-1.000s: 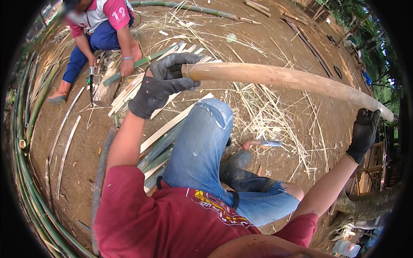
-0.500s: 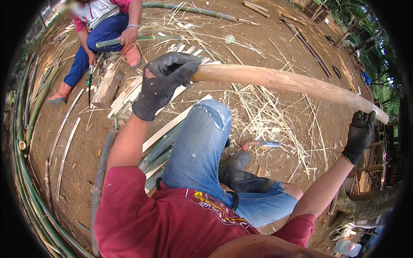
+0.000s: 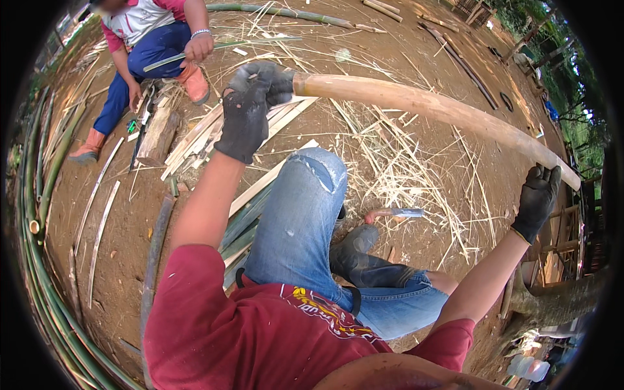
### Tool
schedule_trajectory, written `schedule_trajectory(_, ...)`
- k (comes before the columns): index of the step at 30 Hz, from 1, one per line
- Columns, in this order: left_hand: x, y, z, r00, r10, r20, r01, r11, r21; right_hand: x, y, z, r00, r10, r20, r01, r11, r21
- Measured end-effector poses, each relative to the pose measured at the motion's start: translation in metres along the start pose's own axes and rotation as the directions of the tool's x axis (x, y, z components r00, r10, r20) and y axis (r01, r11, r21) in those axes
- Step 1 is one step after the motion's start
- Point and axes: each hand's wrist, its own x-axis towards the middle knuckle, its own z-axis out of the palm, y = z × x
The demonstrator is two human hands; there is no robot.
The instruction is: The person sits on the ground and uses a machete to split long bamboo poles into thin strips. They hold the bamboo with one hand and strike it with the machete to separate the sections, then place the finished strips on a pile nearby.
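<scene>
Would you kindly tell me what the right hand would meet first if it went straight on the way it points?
Probably the long, pale pole, which the right hand appears to grip near its right end; depth beyond is unclear.

The left hand (image 3: 250, 107) and right hand (image 3: 539, 198) supported a pole (image 3: 416, 103) spanning their gloved fingers (image 3: 281, 88). Pale shavings (image 3: 404, 179) lay below, between those fingers.

Pole (image 3: 429, 107): wood-like, pale, mostly smooth, faintly mottled, dull sheen. Left hand (image 3: 250, 104), right hand (image 3: 538, 198): dark matt cloth gloves (image 3: 240, 133), left one scuffed. Shirt (image 3: 227, 325): soft matt cloth. Jeans (image 3: 286, 221): faded denim, frayed. Boot (image 3: 354, 250): dull, rubber-like, dirt-smeared. Knife (image 3: 408, 212): metal-looking blade. Shavings (image 3: 406, 179): dry, fibrous. Bamboo stalks (image 3: 51, 286): smooth, slightly glossy. Log (image 3: 158, 136): rough wood. Ground (image 3: 120, 240): matt bare earth.
</scene>
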Motion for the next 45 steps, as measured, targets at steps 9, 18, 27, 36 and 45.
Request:
schedule_trajectory(9, 0.056, -0.091, 0.027, 0.937, -0.081, 0.339, -0.106, 0.861, 0.498, 0.022, -0.051, -0.011, 0.973, -0.199, 0.117, 0.208, 0.976, -0.067)
schedule_trajectory(18, -0.004, -0.015, 0.222, 0.379, -0.018, 0.925, 0.032, 0.999, 0.006, 0.041, -0.162, 0.059, 0.812, 0.011, 0.583, -0.414, 0.714, 0.564)
schedule_trajectory(27, -0.019, -0.050, 0.210, 0.694, 0.066, 0.717, -0.268, 0.948, 0.173, -0.040, -0.140, 0.105, 0.862, 0.071, 0.502, -0.288, 0.884, 0.368)
schedule_trajectory(36, -0.020, -0.064, 0.194, 0.882, -0.003, 0.472, -0.172, 0.929, 0.327, -0.227, -0.093, 0.208, 0.728, 0.450, 0.517, -0.592, 0.793, 0.142)
schedule_trajectory(45, -0.002, -0.048, 0.186, 0.864, 0.035, 0.503, 0.193, 0.899, -0.394, -0.292, -0.068, 0.239, 0.371, 0.362, 0.855, -0.848, 0.507, 0.154)
